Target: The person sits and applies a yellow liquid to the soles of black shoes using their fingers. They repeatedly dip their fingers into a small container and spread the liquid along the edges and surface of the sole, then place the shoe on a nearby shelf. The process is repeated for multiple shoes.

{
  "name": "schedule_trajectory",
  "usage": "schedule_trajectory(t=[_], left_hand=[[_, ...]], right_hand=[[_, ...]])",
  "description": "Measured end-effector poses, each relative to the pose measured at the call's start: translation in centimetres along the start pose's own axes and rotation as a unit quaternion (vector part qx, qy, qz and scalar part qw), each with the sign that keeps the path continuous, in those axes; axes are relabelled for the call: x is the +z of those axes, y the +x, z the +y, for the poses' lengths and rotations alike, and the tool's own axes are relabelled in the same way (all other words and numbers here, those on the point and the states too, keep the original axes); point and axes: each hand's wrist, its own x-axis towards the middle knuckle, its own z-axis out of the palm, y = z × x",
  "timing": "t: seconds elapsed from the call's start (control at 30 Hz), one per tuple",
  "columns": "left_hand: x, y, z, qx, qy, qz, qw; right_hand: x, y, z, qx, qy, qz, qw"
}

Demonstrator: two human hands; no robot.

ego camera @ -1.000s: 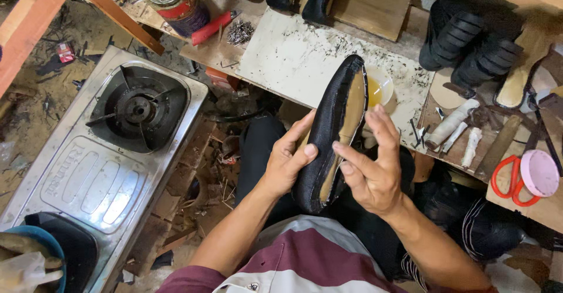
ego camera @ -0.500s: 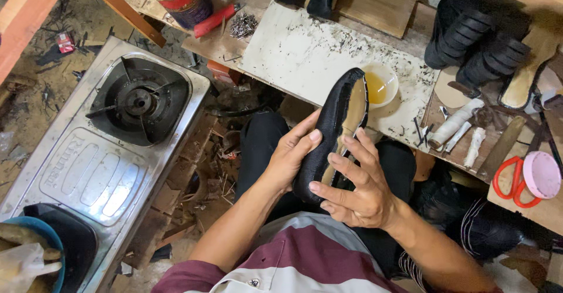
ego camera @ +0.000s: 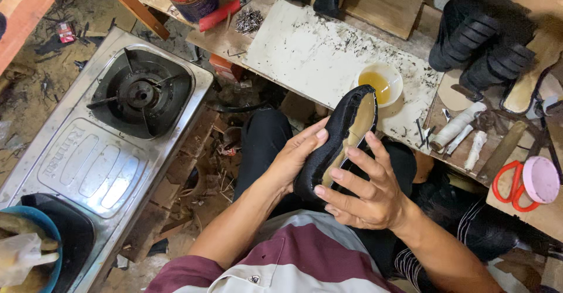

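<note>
Person's wearing a short-sleeved shirt with wide stripes, maroon and off-white with a grey band, and there's a tiny dark logo on the pale stripe at the chest. Sleeves stop above the elbow, so both forearms are bare. Black trousers on the legs. No rings, watch or gloves on the left hand or right hand.

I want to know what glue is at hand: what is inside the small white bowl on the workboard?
The small white bowl holds a yellowish translucent liquid. Its near rim is covered by the toe of the black fabric shoe upper.
</note>
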Motion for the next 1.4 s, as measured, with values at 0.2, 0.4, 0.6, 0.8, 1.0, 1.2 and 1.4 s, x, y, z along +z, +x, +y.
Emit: schedule_trajectory(t=[0.2,0.4,0.6,0.8,1.0,1.2,1.4], left_hand=[[-0.2,0.1,0.0,0.015,0.026,0.019,0.999],[-0.4,0.6,0.1,0.044,0.088,0.049,0.994],[-0.9,0.5,0.3,0.073,0.098,0.051,0.991],[-1.4,0.3,0.2,0.212,0.068,0.038,0.974],[-2.1,0.1,0.7,0.196,-0.094,-0.004,0.976],[-3.6,-0.9,3.3,-0.021,-0.099,-0.152,0.983],[-4.3,-1.7,1.3,-0.057,-0.126,-0.077,0.987]], right_hand=[[-0.2,0.2,-0.5,0.024,0.008,0.02,0.999],[0.5,0.4,-0.7,0.033,0.01,0.061,0.998],[0.4,0.0,-0.7,0.113,-0.025,0.063,0.991],[2.1,-1.1,-2.3,0.252,0.161,0.088,0.95],[4.1,-2.5,-2.2,0.354,0.264,0.111,0.89],[1.4,-3.0,3.3,0.362,0.28,0.155,0.875],[0.5,-1.3,12.0,0.358,-0.099,-0.006,0.928]])
